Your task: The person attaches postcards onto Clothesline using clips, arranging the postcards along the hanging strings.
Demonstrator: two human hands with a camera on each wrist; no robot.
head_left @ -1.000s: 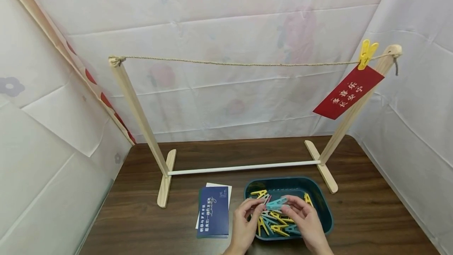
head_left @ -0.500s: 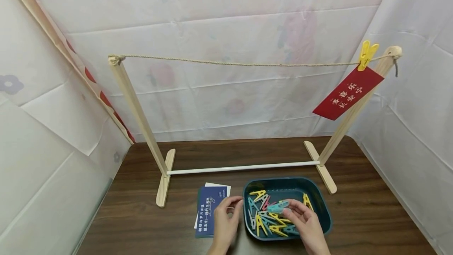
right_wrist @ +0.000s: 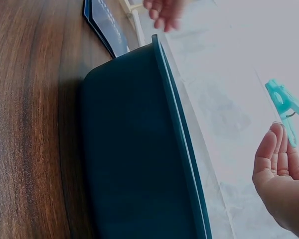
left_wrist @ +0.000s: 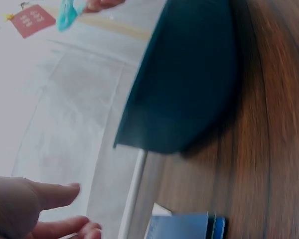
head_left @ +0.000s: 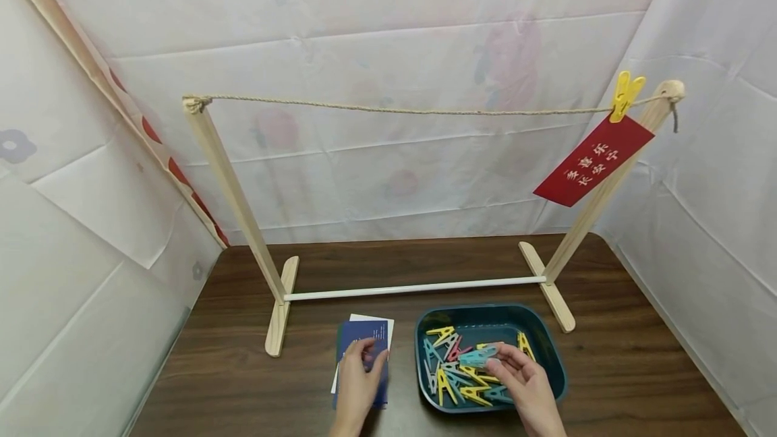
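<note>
my right hand sat over the dark teal tray at the near edge of the wooden surface, its fingers curled and pinching a light blue clothespin held just above the heap of yellow, pink and blue clothespins in the tray. in the right wrist view the blue clip stood up past my fingertips, clear of the tray's rim.

my left hand lay on the dark blue card, which rested on the surface just left of the tray with a white card showing from under its far edge. i saw the fingers bent down onto the blue card's near half, touching it, but i could not tell whether they actually gripped it; the left wrist view only caught fingertips loosely extended above the card's corner.

behind the tray stood the wooden stand, two slanted posts joined by a white rod low down and a rope across the top. at the rope's right end a yellow clothespin held a red card with gold lettering, hanging tilted beside the right post.
</note>
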